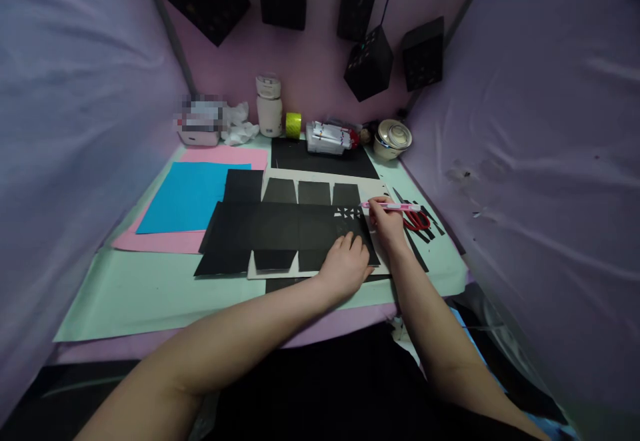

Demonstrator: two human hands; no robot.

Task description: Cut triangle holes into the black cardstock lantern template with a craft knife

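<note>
Your left hand [346, 264] lies palm down, fingers extended and grasping nothing, on the near right part of the black card [270, 227], which rests over a white board [325, 177] on the green-covered table [125, 297]. Your right hand [384, 221] pinches a slim pink tool [403, 207] like a pen, its tip by the small cut-outs [347, 213] toward the card's right end; the tip is too small here to tell whether it is a blade. Expect the card to be light and fairly stiff, though it may slide, and the thin bridges between cut-outs look fragile, apt to tear. Take hold by the broad uncut panels, keeping off the narrow flaps, and grip the tool low for control.
</note>
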